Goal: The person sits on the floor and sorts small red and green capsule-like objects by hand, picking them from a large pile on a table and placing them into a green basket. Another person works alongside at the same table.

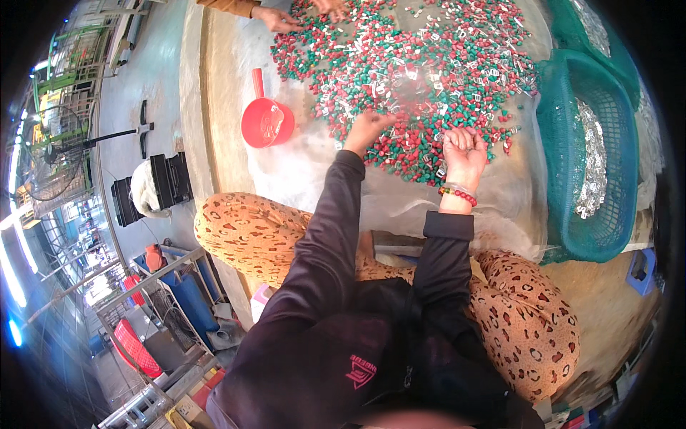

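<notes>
A wide spread of small red and green pieces [421, 139], mixed with little white and silvery clips [493, 71], covers the surface before me. My left hand [366, 131] reaches over its near edge, fingers together and pointing right; anything between the fingertips is too small to make out. To the right, my right hand [465, 151] is turned palm up with its fingers curled in, above the pieces. Whatever it may hold is hidden by the fingers. A beaded bracelet [458, 194] circles that wrist.
Left of the pile stands a red scoop [267, 123] with small bits inside. At the right is a teal basket [580, 229] with netting, holding silvery pieces [592, 168]. Another person's hands [277, 19] work at the far edge. My crossed legs [250, 225] border the near side.
</notes>
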Available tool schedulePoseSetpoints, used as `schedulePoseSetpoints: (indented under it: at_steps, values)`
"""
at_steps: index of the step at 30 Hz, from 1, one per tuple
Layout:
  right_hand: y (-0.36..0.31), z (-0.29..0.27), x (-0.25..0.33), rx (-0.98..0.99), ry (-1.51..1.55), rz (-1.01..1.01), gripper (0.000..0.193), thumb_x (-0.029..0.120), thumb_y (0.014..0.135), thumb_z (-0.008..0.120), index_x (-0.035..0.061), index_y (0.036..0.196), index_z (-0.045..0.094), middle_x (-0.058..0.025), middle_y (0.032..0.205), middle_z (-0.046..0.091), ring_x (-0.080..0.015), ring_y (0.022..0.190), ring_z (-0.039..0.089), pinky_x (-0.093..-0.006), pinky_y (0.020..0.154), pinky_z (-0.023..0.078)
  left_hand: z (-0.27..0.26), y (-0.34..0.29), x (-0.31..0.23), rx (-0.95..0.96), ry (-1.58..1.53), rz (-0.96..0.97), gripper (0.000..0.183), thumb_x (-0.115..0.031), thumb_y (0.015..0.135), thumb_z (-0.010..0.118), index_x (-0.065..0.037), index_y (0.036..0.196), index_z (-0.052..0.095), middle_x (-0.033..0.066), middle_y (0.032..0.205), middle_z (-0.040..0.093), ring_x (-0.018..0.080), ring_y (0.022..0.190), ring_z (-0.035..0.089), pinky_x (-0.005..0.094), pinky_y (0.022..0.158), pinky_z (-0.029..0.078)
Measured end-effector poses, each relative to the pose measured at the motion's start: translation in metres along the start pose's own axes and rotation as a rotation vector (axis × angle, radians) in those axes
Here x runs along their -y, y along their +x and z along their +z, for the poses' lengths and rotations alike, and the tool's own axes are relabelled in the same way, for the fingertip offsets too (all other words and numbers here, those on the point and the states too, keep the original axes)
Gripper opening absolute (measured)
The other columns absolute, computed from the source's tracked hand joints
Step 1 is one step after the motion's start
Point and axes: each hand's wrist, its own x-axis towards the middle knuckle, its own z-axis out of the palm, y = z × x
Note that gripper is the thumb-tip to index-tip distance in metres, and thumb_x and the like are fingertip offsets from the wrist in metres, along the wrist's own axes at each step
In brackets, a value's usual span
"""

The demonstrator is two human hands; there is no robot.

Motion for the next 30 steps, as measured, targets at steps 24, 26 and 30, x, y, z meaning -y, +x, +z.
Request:
schedulePoseSetpoints:
  at_steps: [24, 26, 30]
  values:
    - [0.002, -0.004, -0.002, 0.009, 0.012, 0.007, 0.017, 0.014, 0.088, 0.043, 0.0055, 0.073, 0.044, -0.0001, 0.052, 0.030, -0.0123, 0.046, 0.027, -0.0282, 0.050, 0.025, 0.011, -0.007, 0.002, 0.072, 0.091, 0.088, 0.028, -0.035, 0.076, 0.066, -0.008, 0.085, 0.066, 0.0033, 0.064, 0.057, 0.0174, 0.053, 0.052, 0.0286, 0.051, 0.042]
    - [0.002, -0.004, 0.000, -0.008, 0.024, -0.008, 0.017, 0.013, 0.088, 0.043, 0.0054, 0.073, 0.044, -0.0001, 0.052, 0.030, -0.0124, 0.046, 0.027, -0.0282, 0.049, 0.026, 0.032, -0.007, 0.012, -0.047, 0.635, 0.083, 0.035, -0.042, 0.070, 0.071, -0.012, 0.087, 0.070, 0.0130, 0.075, 0.066, 0.0274, 0.076, 0.065, 0.0379, 0.067, 0.050]
    - [0.004, -0.004, -0.001, 0.006, 0.008, 0.007, 0.016, 0.012, 0.087, 0.043, 0.0058, 0.073, 0.042, -0.0003, 0.053, 0.028, -0.0127, 0.047, 0.026, -0.0283, 0.049, 0.026, 0.057, -0.004, 0.028, -0.110, 0.805, 0.141, 0.023, -0.031, 0.073, 0.068, -0.010, 0.084, 0.068, 0.0137, 0.077, 0.065, 0.0316, 0.077, 0.063, 0.0434, 0.069, 0.049]
